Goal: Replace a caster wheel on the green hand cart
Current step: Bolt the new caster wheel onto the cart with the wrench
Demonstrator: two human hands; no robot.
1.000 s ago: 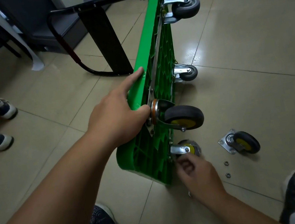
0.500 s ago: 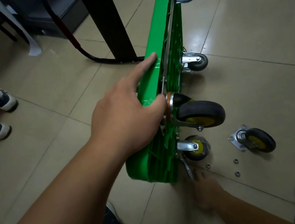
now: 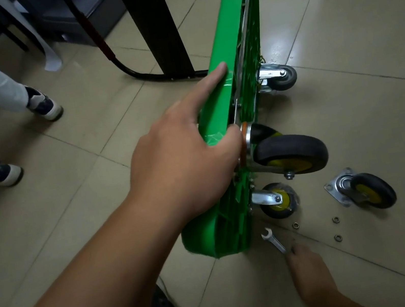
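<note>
Head view, Clerk: entry one?
Checker: green hand cart [image 3: 218, 113], stood on its long edge on the tiled floor [image 3: 370, 71]. Deck faces left, wheel side faces right. It runs from near centre to far right.
Clerk: Hands?
Checker: left hand [image 3: 184, 161] grips the upper edge at the near end, fingers curled over it, forefinger straight along the edge. right hand [image 3: 309, 269] is low at near right, fingers closed on the near end of a wrench [image 3: 273, 240] lying on the floor just beside the cart's near corner.
Clerk: Wheels fitted?
Checker: upper near caster [image 3: 290, 154] and lower near caster [image 3: 279, 200], both with yellow hubs. Two grey casters [image 3: 279, 77] sit farther along.
Clerk: Loose stock?
Checker: loose caster [image 3: 363, 190] on the floor right of the cart, yellow hub, plate showing. Three small metal rings [image 3: 336, 220] lie near it; nuts or washers, cannot tell.
Clerk: Sundries?
Checker: black handle [image 3: 109, 51] far left, another person's shoes [image 3: 44, 104] at left
</note>
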